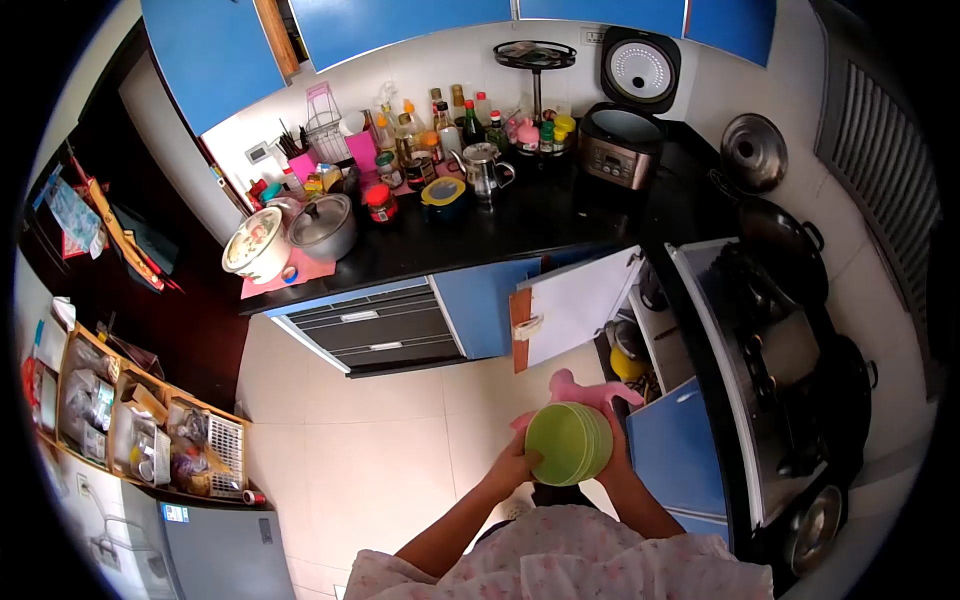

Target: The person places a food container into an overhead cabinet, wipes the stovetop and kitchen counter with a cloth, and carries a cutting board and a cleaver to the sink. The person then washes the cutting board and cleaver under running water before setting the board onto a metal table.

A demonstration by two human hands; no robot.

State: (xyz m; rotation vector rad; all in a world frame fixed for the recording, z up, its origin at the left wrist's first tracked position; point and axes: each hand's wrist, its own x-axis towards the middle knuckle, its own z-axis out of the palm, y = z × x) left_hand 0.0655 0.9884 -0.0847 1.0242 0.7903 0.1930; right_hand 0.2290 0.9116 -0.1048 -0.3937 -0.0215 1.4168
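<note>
Your left grip (512, 462) and right grip (618, 452) clamp the green bowl (562, 447) short of the worktop's (545, 222) front edge; steadying it by the pink cloth (572, 388) seems the step; moving on calls for even support

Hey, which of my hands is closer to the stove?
Right. Your right hand holds the side of the green container nearer the stove; your left hand holds its opposite side, farther from the stove.

Black countertop (420, 250): open rice cooker (620, 160); steel kettle (484, 172); red-lidded jar (381, 204); yellow-lidded container (443, 197); pink mat (264, 289) under two lidded pots (322, 235); rear bottles (473, 125), bases mostly hidden.
</note>
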